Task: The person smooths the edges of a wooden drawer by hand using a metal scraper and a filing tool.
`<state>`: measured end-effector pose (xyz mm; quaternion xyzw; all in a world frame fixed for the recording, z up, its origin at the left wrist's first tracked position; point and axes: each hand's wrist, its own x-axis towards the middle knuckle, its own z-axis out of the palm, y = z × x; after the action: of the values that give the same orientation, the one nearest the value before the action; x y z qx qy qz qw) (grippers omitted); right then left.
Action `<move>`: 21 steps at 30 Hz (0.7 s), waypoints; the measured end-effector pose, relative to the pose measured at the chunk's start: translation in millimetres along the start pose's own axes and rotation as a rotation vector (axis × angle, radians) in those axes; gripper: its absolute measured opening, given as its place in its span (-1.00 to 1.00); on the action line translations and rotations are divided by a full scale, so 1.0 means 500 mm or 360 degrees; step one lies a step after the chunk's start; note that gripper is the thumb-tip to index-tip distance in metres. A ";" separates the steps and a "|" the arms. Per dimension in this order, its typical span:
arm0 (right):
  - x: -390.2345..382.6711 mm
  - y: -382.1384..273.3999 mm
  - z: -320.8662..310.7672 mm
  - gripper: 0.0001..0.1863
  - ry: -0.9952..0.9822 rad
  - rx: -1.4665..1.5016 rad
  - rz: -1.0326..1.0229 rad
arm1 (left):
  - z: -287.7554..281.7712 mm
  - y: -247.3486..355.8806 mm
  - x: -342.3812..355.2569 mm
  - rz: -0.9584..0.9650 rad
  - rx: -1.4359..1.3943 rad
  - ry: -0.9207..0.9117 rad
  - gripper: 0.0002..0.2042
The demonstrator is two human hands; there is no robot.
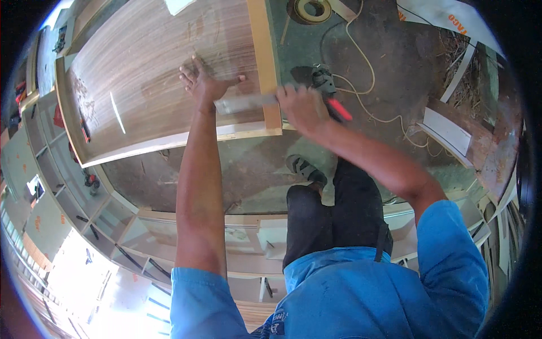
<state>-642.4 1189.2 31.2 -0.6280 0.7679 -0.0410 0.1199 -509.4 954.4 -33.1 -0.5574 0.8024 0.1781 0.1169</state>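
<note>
My left hand (204, 87) lies with fingers spread on a wood-grain laminate panel (152, 68). In my closed right hand (303, 107) is a long, flat grey tool with a red and black handle, which looks like a flat file (245, 103). Motion blurs it. Its grey end reaches left over the panel's corner, close to my left wrist. The handle sticks out to the right, behind my hand. A pale wooden strip (264, 62) runs along the panel's right edge, just under the tool. Whether the tool touches that strip, I cannot tell.
Near the panel's left end lies a small red and black tool (85, 131). A tape roll (313, 8) sits on the floor at the top, with a pale cord (370, 68) to its right. Offcuts (449, 133) lie at right. Behind me stand white open cabinet frames (243, 265).
</note>
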 end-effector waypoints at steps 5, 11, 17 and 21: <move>-0.153 -0.076 0.009 -0.83 -0.0312 0.0013 -0.0144 | -0.015 0.040 -0.015 -0.0021 -0.0025 -0.0087 0.62; -0.085 0.013 -0.042 -0.79 -0.0719 0.0290 0.0037 | -0.010 0.027 -0.015 0.0056 0.0003 0.0034 0.60; 0.202 0.300 -0.113 -0.84 0.0093 0.0679 0.0469 | -0.037 0.043 -0.016 0.0087 -0.0071 0.0059 0.57; 0.455 0.473 -0.091 -0.82 0.0498 0.0797 0.0589 | -0.048 0.053 -0.017 0.0048 -0.0086 -0.0113 0.56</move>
<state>-920.3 1012.6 -5.5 -0.4152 0.8439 -0.3015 0.1564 -530.9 960.0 -3.7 -0.5416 0.8010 0.2212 0.1273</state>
